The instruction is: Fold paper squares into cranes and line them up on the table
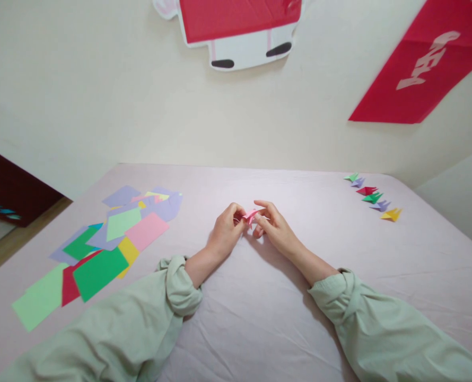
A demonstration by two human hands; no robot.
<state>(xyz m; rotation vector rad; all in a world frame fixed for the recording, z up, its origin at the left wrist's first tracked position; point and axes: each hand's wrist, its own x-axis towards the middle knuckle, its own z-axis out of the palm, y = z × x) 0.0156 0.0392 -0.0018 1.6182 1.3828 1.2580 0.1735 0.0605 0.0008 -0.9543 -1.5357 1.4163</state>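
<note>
Between my hands, above the middle of the table, is a small pink origami figure [251, 216] with pointed folds. My left hand [228, 227] pinches its left side between thumb and curled fingers. From the right, my right hand [276, 228] has its thumb against the paper, with the index finger raised over it and the other fingers bent below. Fingers partly cover the figure, so its full shape is hidden.
Loose coloured paper sheets [101, 273] lie overlapping on the left of the cloth-covered table [252, 329]. At the far right stands a slanting row of several small origami figures [373, 198] in green, purple, red and yellow. A wall [148, 116] with red decorations rises behind.
</note>
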